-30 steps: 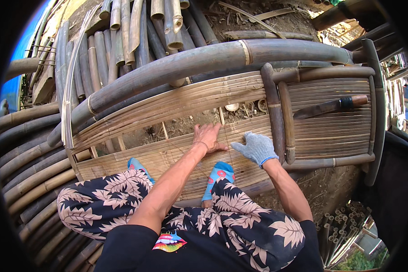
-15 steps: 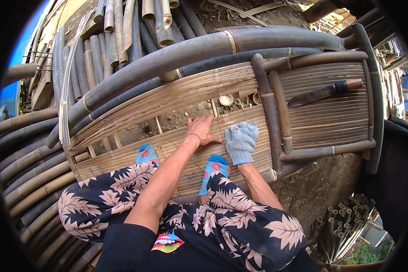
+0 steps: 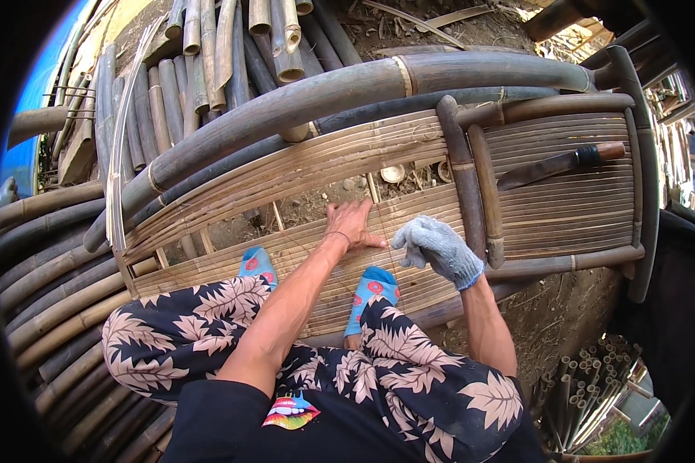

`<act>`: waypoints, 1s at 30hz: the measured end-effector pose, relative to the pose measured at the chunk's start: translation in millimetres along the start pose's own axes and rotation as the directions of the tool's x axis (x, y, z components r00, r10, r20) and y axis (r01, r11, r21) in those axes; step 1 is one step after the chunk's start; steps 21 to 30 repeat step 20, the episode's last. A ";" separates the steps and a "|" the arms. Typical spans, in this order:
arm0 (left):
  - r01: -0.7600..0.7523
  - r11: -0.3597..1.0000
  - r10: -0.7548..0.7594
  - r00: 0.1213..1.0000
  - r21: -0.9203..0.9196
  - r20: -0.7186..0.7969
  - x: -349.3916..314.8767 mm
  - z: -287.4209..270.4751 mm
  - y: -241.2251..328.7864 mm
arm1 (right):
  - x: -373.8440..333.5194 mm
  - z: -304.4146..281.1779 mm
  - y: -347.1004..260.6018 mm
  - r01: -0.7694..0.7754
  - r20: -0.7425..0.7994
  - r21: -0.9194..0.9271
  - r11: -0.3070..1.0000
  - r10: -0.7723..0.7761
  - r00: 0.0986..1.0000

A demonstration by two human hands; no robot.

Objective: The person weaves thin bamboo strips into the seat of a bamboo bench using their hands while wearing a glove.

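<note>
My left hand [image 3: 354,225] is bare and lies with its fingers spread on the bamboo slats [image 3: 309,255] of a long bench seat. Its fingertips reach the gap in the middle of the seat. To its right, my right hand [image 3: 440,251] wears a grey knit glove with a blue cuff. The gloved fingers are curled in above the slats, and what they hold, if anything, is hidden. My feet in blue socks [image 3: 374,293] rest on the near slats, one on each side of my left forearm.
A large knife [image 3: 560,166] with a wooden handle lies on the slatted end panel [image 3: 564,208] at the right. A thick curved bamboo pole [image 3: 286,108] runs along the bench's far side. Bamboo poles [image 3: 54,285] are stacked at the left, with cut lengths [image 3: 193,77] beyond.
My gloved right hand has moved right and slightly nearer to me, turning so its fingers point left. My left hand stays on the slats.
</note>
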State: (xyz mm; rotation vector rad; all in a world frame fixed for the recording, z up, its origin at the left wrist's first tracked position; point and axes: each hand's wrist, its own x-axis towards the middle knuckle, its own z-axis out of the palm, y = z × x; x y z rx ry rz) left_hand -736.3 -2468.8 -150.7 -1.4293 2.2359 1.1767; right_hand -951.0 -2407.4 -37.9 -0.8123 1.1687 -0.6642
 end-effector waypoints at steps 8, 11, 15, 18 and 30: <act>-0.012 1.000 0.012 1.000 0.015 0.002 2.2 -0.8 -1.8 | -36.5 53.2 56.8 0.060 -0.032 -0.900 0.432 -0.204 0.978; -0.007 1.000 0.007 1.000 -0.004 0.007 4.3 0.0 -5.6 | -13.8 108.2 47.2 0.359 0.207 -0.904 0.234 -0.496 0.843; 0.100 0.995 -0.102 0.987 0.023 0.128 -4.4 -11.6 -6.5 | -45.3 34.9 74.7 0.294 0.193 -0.918 0.267 -0.346 0.918; 0.165 0.976 -0.187 0.971 0.143 0.151 12.8 -22.3 8.8 | -52.8 -5.8 133.1 0.124 -0.054 -0.802 0.585 -0.278 0.959; 0.168 0.978 -0.190 0.964 0.123 0.189 25.7 -60.5 41.2 | -27.0 -10.9 127.4 0.073 -0.137 -0.675 0.734 -0.222 0.965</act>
